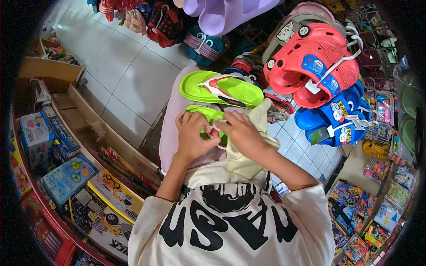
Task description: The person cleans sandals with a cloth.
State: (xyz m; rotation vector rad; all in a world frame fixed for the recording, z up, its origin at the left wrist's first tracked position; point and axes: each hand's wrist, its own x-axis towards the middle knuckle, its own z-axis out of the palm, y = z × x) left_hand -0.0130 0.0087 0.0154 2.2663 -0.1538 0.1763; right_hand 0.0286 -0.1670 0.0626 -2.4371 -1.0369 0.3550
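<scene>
On my lap lies a lime-green flip-flop (248, 91) with a white and red strap, its sole facing up toward me. Just below it, a second green flip-flop (205, 111) is partly covered by my hands. My left hand (194, 133) has its fingers bent around this second one, near a small red and white part of the strap. My right hand (242, 133) is closed at the same strap, with a pale yellow cloth (244, 157) under and beside it. What exactly the fingertips pinch is hidden.
Red clogs (328, 44) and blue sandals (317, 117) hang at the right. Purple slippers (222, 17) hang at the top. A shelf with boxed toys (71, 177) curves along the left. Packaged toys (355, 199) hang at the lower right.
</scene>
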